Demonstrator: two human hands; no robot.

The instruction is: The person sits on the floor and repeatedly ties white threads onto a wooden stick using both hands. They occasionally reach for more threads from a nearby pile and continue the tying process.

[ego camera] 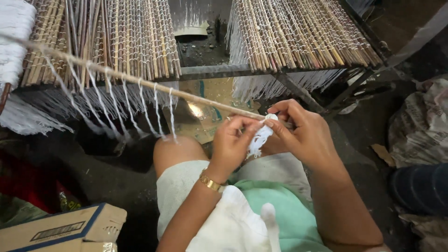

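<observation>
A long thin bamboo stick (pixel 154 86) runs from the upper left down to my hands, with several white string pieces (pixel 128 112) tied along it and hanging down. My left hand (pixel 232 142), with a gold bracelet on the wrist, pinches white string (pixel 259 138) near the stick's right end. My right hand (pixel 301 133) grips the same white string at the stick's tip, its fingers closed around it. Both hands meet above my lap.
Two racks of bamboo sticks bound with white string (pixel 116 37) (pixel 298 35) rest on a metal frame (pixel 219 71) ahead. A cardboard box (pixel 65 229) sits at lower left. A white thread bundle (pixel 14 42) hangs at far left. Crumpled sacks (pixel 420 126) lie at right.
</observation>
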